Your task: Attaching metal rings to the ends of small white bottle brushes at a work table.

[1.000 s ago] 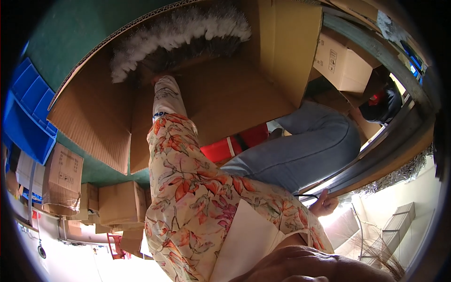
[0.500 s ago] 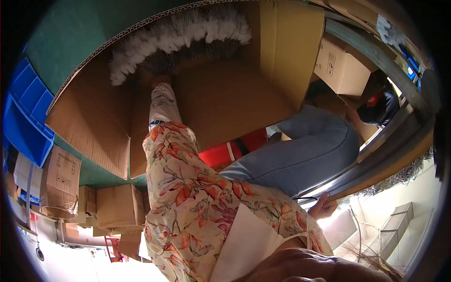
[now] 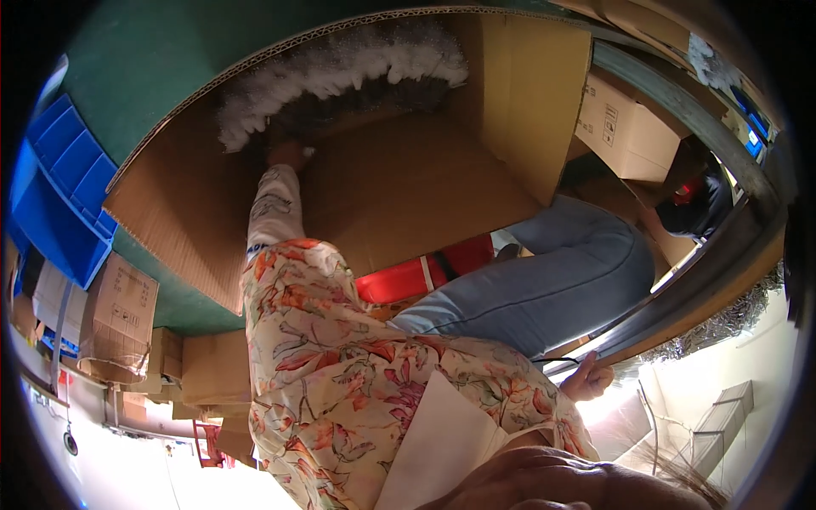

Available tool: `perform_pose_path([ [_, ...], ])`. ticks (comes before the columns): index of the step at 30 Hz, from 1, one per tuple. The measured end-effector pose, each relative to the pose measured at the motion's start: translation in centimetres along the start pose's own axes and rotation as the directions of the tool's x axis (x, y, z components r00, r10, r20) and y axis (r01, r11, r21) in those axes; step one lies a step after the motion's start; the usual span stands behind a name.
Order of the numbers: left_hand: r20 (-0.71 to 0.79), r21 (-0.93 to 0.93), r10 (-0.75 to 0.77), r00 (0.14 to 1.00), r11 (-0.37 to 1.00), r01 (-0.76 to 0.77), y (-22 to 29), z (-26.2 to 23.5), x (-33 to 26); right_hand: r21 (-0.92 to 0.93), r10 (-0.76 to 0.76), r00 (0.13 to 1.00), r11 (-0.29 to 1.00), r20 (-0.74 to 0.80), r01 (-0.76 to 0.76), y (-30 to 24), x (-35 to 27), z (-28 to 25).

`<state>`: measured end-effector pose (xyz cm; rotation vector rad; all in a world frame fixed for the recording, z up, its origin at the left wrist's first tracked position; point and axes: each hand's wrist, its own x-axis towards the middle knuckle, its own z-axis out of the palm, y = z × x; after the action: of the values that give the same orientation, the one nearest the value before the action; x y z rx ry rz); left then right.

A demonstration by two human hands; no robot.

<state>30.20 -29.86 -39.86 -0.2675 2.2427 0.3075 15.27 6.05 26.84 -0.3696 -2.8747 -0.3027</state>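
Note:
A large open cardboard box [image 3: 408, 191] stands in front of me. Along its far side runs a row of white-tipped, bristly tufts [image 3: 340, 72] with dark lower parts. My left hand [image 3: 291, 155] reaches inside, just below the left end of that row; its thumb shows, but shadow hides the other fingers and any hold. At the right, my right hand [image 3: 588, 378] is closed, its fingers curled and thumb raised, beside the edge of a wooden bench [image 3: 671, 327]. What it holds, if anything, is hidden. A thin dark cord or wire [image 3: 554, 360] lies near it.
Blue plastic bins [image 3: 64, 195] stand at the left, with cardboard cartons [image 3: 119, 314] below them. A red object with a pale strap [image 3: 395, 282] sits beneath the box, beside my leg [image 3: 544, 289]. Another carton [image 3: 625, 127] and a person in dark clothing [image 3: 701, 200] are at the right.
My left hand has drawn back slightly from the tufts, and its thumb now shows. My right hand stays by the bench edge. The view has shifted a little.

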Motion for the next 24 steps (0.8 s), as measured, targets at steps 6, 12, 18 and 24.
perform_pose_path([
  [6,-0.238,-0.953,-0.736,0.634,0.303,-0.006,-4.0,-9.5,-4.6,0.060,-0.043,0.998,0.997,0.037,0.041,0.7,0.4,0.1],
  [12,-0.110,-0.922,-0.737,0.667,0.327,0.209,0.7,-11.4,-3.6,-0.077,-0.097,0.995,0.992,0.015,0.098,1.7,0.4,0.2],
  [18,-0.014,-0.857,-0.716,0.698,0.368,0.361,-1.2,-3.2,-6.4,0.040,0.005,1.000,0.999,0.031,-0.007,0.9,0.7,0.6],
  [24,-0.407,-0.907,-0.745,0.529,0.396,-0.141,0.7,-7.9,-1.7,-0.141,0.151,0.988,0.980,0.043,-0.144,1.8,-0.1,-0.4],
])
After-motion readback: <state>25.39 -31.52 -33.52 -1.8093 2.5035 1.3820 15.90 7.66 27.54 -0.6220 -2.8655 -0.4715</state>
